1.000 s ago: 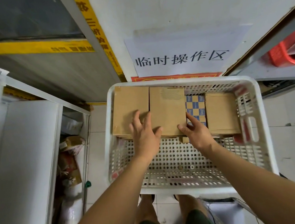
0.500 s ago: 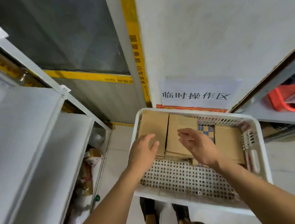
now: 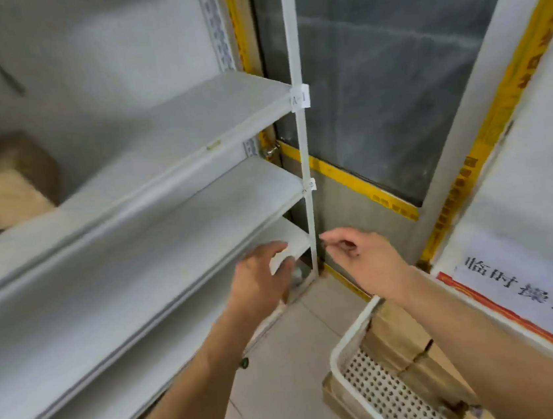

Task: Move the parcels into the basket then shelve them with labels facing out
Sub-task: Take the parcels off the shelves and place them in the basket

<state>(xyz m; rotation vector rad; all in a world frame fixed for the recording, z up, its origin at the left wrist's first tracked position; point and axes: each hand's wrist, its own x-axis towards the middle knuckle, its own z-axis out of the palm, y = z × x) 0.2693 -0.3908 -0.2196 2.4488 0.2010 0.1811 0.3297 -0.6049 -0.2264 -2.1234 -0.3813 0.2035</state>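
Two hands up front, both empty: your left hand (image 3: pixel 259 280) fingers loosely spread, right hand (image 3: pixel 363 261) loosely curled, gripping nothing. Parcels (image 3: pixel 404 346) in basket (image 3: pixel 349 342) lie below-right, nearer your right arm. At least three cardboard parcels visible; rest hidden. Three shelves (image 3: pixel 157 147) left, bare near hands.

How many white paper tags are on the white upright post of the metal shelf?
2. One white paper tag at the upper shelf board's corner, one smaller tag at the next board down. Lower ones may be hidden behind the hands.
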